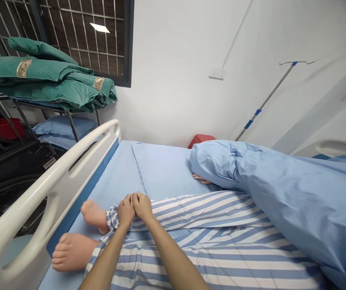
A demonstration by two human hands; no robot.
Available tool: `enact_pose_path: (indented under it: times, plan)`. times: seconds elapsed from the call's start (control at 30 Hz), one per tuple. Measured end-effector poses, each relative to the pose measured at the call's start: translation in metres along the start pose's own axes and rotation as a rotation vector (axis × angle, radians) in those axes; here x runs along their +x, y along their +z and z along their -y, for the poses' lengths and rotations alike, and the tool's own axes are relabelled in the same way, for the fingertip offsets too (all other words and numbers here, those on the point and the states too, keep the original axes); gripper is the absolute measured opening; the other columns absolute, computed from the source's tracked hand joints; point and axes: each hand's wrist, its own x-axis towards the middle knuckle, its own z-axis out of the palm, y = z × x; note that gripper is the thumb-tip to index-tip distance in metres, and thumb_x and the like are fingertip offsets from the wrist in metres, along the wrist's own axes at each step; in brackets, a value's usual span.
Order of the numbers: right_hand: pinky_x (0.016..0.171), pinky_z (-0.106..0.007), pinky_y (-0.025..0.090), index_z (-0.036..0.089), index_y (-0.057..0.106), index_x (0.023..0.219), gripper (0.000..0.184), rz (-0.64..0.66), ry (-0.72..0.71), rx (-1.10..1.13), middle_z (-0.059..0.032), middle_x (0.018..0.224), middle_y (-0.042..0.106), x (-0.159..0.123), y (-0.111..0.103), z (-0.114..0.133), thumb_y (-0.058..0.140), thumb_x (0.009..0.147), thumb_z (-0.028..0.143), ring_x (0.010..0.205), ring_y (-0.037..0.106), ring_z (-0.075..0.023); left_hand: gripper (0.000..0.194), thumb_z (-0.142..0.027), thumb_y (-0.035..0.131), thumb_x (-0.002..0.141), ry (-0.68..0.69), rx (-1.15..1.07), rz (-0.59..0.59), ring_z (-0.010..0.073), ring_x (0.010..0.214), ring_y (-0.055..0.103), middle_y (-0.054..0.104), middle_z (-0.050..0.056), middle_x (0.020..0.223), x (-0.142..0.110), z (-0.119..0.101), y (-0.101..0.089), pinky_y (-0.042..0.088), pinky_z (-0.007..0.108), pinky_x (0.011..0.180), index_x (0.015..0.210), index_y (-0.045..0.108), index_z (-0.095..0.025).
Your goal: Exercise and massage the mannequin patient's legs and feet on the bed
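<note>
Together, left hand [126, 211], right hand [142, 206], grips apparently closed on striped pajama cuff [112, 217], just beside a bare foot [93, 215]

We take the barred window [82, 36] as the reference point. In front of it stands a metal rack [15, 102] carrying folded green quilts [46, 80] with gold-patterned bands. Beneath the rack lies a blue pillow [64, 131]. Further left of the window, we find a red basin [4, 128] above a black wheelchair [9, 189]. Right of the window, a white wall [175, 72] carries a small wall plate [216, 73] and a grey drip pole [266, 102] marked with blue tape.
</note>
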Motion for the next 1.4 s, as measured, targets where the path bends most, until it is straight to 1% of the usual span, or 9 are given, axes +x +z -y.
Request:
enact_pose_path:
  times: [0.17,0.43,0.57,0.67,0.77,0.87,0.97,1.23,1.4]
  plan:
    - [0.050,-0.024,0.024,0.019,0.050,0.055,0.042,-0.083,0.081,0.170,0.0020,0.049,0.050,-0.001,0.006,-0.016,0.034,0.090,0.036,0.048,0.040,-0.0114,0.033,-0.035,0.031,0.090,-0.048,0.040,0.027,0.0155,0.067,0.054,0.065,0.005,0.073,0.004,-0.011,0.002,0.027,0.025,0.059,0.073,0.056,-0.021]
    - [0.049,-0.022,0.032,0.018,0.049,0.056,0.041,-0.174,0.167,0.591,0.0007,0.053,0.052,0.013,-0.001,-0.026,0.034,0.087,0.040,0.053,0.043,-0.0123,0.037,-0.035,0.033,0.085,-0.016,-0.314,-0.054,0.0104,0.055,0.043,0.049,-0.002,0.052,0.019,-0.055,0.004,0.031,0.022,0.055,0.054,0.045,-0.019]
    - [0.047,-0.022,0.031,0.020,0.039,0.052,0.041,-0.201,0.223,0.587,0.0034,0.048,0.044,0.014,0.000,-0.030,0.034,0.087,0.040,0.049,0.039,-0.0113,0.034,-0.033,0.031,0.086,-0.067,-0.231,-0.031,0.0118,0.059,0.047,0.057,0.000,0.060,0.009,-0.047,0.019,0.030,0.023,0.057,0.061,0.050,-0.020]
    - [0.048,-0.023,0.031,0.020,0.040,0.052,0.042,-0.188,0.244,0.508,0.0026,0.049,0.046,0.015,0.000,-0.026,0.030,0.089,0.037,0.049,0.041,-0.0116,0.033,-0.032,0.032,0.088,-0.064,-0.151,-0.014,0.0125,0.062,0.050,0.062,0.002,0.067,0.007,-0.038,0.024,0.031,0.023,0.059,0.065,0.052,-0.020]
    - [0.049,-0.024,0.030,0.020,0.047,0.055,0.040,-0.129,0.207,0.243,-0.0006,0.052,0.053,0.015,-0.010,-0.018,0.032,0.090,0.033,0.051,0.046,-0.0134,0.030,-0.029,0.033,0.088,-0.046,-0.142,0.012,0.0126,0.063,0.052,0.063,0.003,0.068,0.009,-0.033,0.024,0.032,0.023,0.060,0.067,0.052,-0.020]
    - [0.052,-0.026,0.029,0.019,0.057,0.067,0.032,-0.022,0.077,-0.083,-0.0034,0.058,0.058,0.013,-0.027,-0.015,0.037,0.090,0.032,0.053,0.051,-0.0156,0.023,-0.027,0.037,0.086,0.014,-0.130,0.028,0.0131,0.065,0.053,0.064,0.003,0.071,0.009,-0.033,0.023,0.031,0.023,0.060,0.072,0.053,-0.020]
    - [0.054,-0.026,0.026,0.019,0.059,0.073,0.030,0.037,-0.015,-0.209,-0.0041,0.061,0.061,0.009,-0.037,-0.024,0.038,0.090,0.032,0.053,0.053,-0.0161,0.026,-0.031,0.036,0.086,-0.022,-0.059,0.037,0.0141,0.065,0.053,0.064,0.004,0.070,0.007,-0.038,0.023,0.029,0.023,0.058,0.070,0.054,-0.021]
    - [0.053,-0.026,0.023,0.020,0.054,0.061,0.037,-0.067,0.097,0.019,-0.0019,0.058,0.060,0.008,-0.032,-0.049,0.035,0.091,0.031,0.053,0.049,-0.0137,0.035,-0.037,0.033,0.086,-0.075,0.006,0.057,0.0134,0.060,0.047,0.060,0.003,0.064,0.007,-0.052,0.023,0.026,0.023,0.055,0.060,0.050,-0.020]
    - [0.052,-0.023,0.028,0.020,0.042,0.053,0.041,-0.163,0.170,0.373,0.0021,0.051,0.048,0.018,-0.040,-0.053,0.030,0.090,0.034,0.052,0.042,-0.0124,0.033,-0.034,0.038,0.081,-0.035,-0.186,0.009,0.0110,0.055,0.039,0.048,-0.001,0.052,0.015,-0.078,0.026,0.027,0.023,0.054,0.052,0.041,-0.019]
